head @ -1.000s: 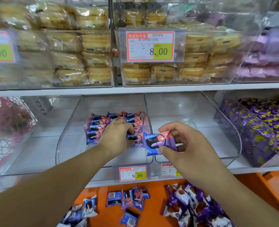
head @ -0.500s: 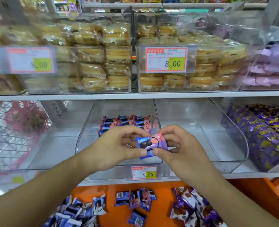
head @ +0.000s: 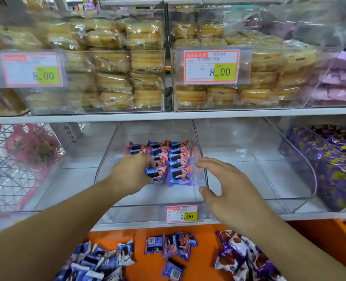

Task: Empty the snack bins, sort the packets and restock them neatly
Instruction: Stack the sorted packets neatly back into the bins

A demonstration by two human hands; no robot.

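A clear plastic bin (head: 107, 159) on the middle shelf holds neat rows of blue-and-pink snack packets (head: 178, 157). My left hand (head: 131, 173) reaches into the bin and grips one more blue-and-pink packet (head: 155, 173) at the front of the left rows, touching its neighbours. My right hand (head: 233, 191) hovers just right of the bin's front corner, fingers spread and holding nothing. Loose packets of the same kind (head: 174, 246) lie on the orange shelf (head: 147, 266) below.
Blue-white packets (head: 99, 260) and purple-brown packets (head: 239, 258) are heaped on the orange shelf. Another clear bin (head: 285, 197) adjoins on the right, then a bin of purple packets (head: 330, 159). Pastry bins (head: 117, 78) fill the shelf above. A wire basket (head: 15, 159) stands at left.
Both hands held one packet in front of the bin. The right hand let go and opened; the left hand carried the packet into the bin, to the front of the rows.
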